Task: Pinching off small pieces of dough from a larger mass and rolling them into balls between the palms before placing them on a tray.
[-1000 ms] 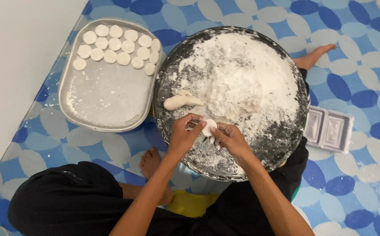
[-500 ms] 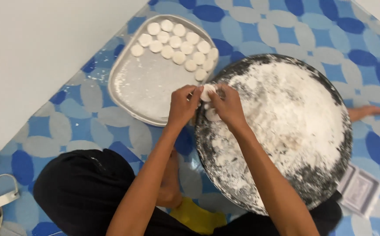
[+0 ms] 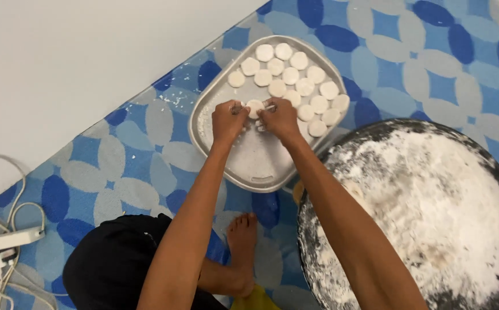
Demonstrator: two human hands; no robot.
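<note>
Holding a small white dough disc [image 3: 254, 107] between both sets of fingertips, the left hand [image 3: 228, 120] and the right hand [image 3: 279, 117] are kept low over the grey metal tray [image 3: 261, 166]. The fingers are pinched close on the disc's two sides. The disc is found just beside the rows of finished discs [image 3: 295, 86] lying on the tray. It should be set down flat and softly, so its round shape is kept. A little gap should be left, so no neighbour is squashed. The big floury pan [image 3: 433, 218] is seen nearby.
</note>
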